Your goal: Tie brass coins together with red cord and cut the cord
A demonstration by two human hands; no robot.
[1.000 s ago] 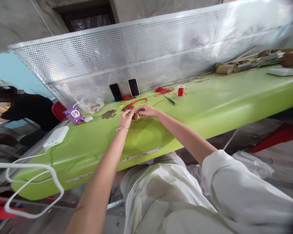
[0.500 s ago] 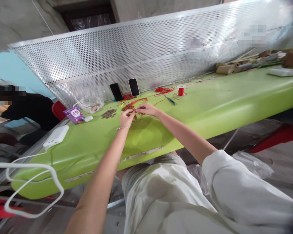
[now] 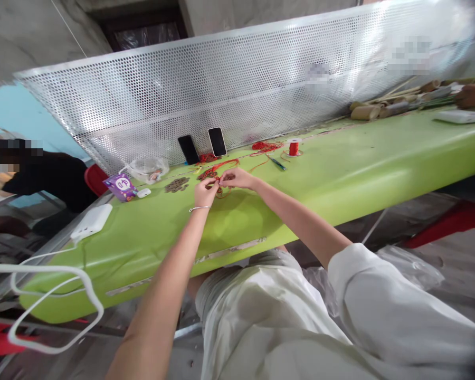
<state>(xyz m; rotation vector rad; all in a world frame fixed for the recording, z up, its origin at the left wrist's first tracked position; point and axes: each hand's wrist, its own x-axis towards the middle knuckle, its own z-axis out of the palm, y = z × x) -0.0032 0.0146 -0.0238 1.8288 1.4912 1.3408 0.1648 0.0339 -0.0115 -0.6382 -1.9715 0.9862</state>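
Observation:
My left hand [image 3: 206,192] and my right hand [image 3: 236,178] meet over the green table [image 3: 253,216]. Both are closed in a pinch on a red cord [image 3: 217,180], fingertips almost touching. Part of the cord is hidden by my fingers, and a small loop hangs just below them. Behind my hands lie more red cords [image 3: 225,163] and some brownish coin-like discs [image 3: 207,176]. A pile of similar discs [image 3: 177,184] rests to the left of my left hand.
Two phones [image 3: 217,142] lean against the perforated metal screen [image 3: 182,89]. A red thread spool [image 3: 294,148] and tweezers [image 3: 277,164] lie to the right. A purple packet [image 3: 120,187], white power bank [image 3: 92,221] and cable stand left. Bamboo pieces [image 3: 365,112] lie far right. A person [image 3: 55,174] sits at left.
My right fingers have curled in a little closer to the left ones, and the small loop under my hands has shifted. All else looks the same.

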